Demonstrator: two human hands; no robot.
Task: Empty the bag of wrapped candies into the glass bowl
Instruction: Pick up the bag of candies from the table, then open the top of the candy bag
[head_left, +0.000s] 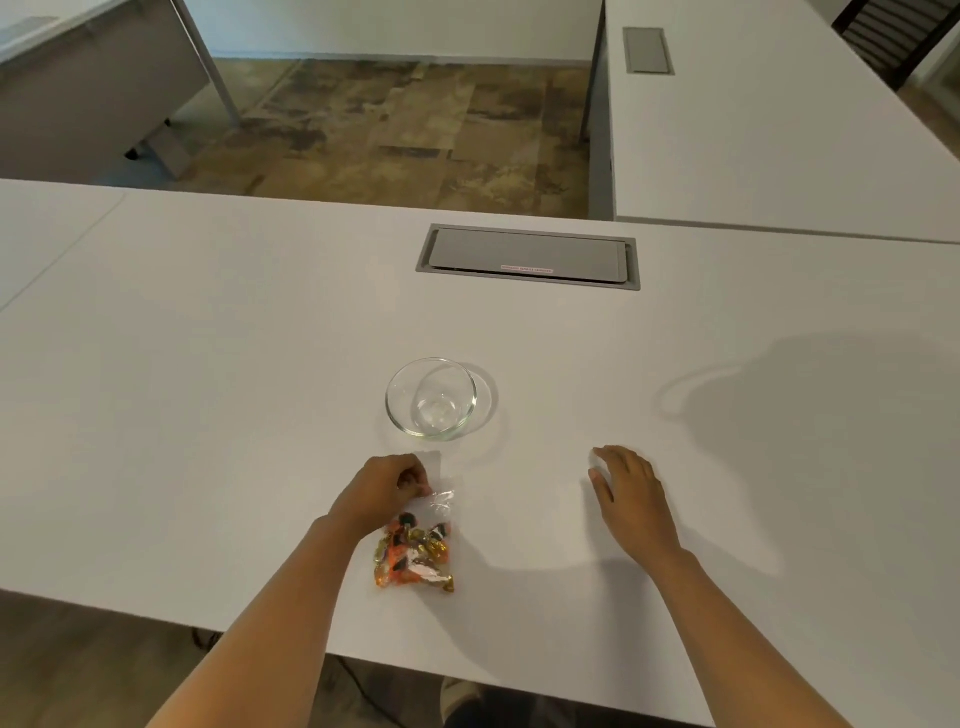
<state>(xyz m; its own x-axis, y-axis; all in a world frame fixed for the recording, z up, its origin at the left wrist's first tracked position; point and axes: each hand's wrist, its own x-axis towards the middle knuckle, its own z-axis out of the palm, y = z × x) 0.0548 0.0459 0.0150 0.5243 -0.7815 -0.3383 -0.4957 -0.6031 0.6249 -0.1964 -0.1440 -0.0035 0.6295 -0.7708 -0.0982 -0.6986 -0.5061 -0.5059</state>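
A clear plastic bag of wrapped candies (415, 556), orange, gold and black, lies on the white table near its front edge. My left hand (382, 491) pinches the bag's top edge, fingers closed on the plastic. An empty glass bowl (431, 399) stands upright just beyond the bag, a short way past my left hand. My right hand (628, 496) rests flat on the table to the right of the bag, fingers spread, holding nothing.
A grey cable hatch (527, 255) is set into the white table (208, 389) behind the bowl. A second white table (779, 145) adjoins at the right. Beyond the far edge the floor drops away.
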